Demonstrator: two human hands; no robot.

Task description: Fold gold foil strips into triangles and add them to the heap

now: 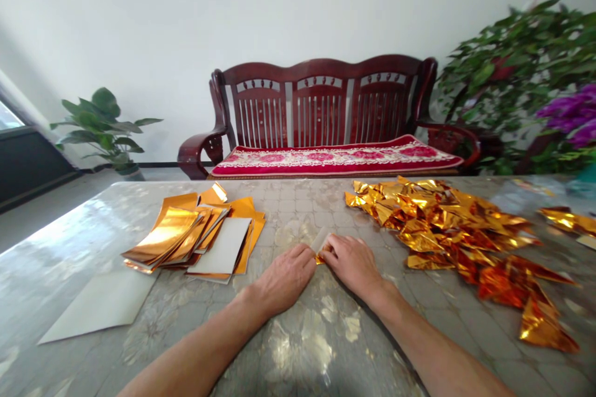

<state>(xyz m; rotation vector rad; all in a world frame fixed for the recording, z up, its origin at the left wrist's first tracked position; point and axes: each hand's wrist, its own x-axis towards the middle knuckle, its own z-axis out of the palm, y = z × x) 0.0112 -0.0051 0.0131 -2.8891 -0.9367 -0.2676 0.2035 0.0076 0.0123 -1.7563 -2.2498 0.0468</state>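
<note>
My left hand [285,273] and my right hand [351,263] meet near the middle of the table, with their fingers on a small folded sheet of gold foil paper [319,243]. Its pale back stands up between them, and a bit of gold shows below. To the left of my hands lies a loose stack of rectangular gold foil sheets [195,236], some showing white backs. A heap of crumpled or folded gold foil pieces [442,229] lies to the right of my right hand.
The table [298,347] has a glossy marbled cover. A pale sheet [100,307] lies at its front left, and more gold foil [568,220] sits at the right edge. Beyond stand a dark wooden bench [321,105] with a red cushion and potted plants.
</note>
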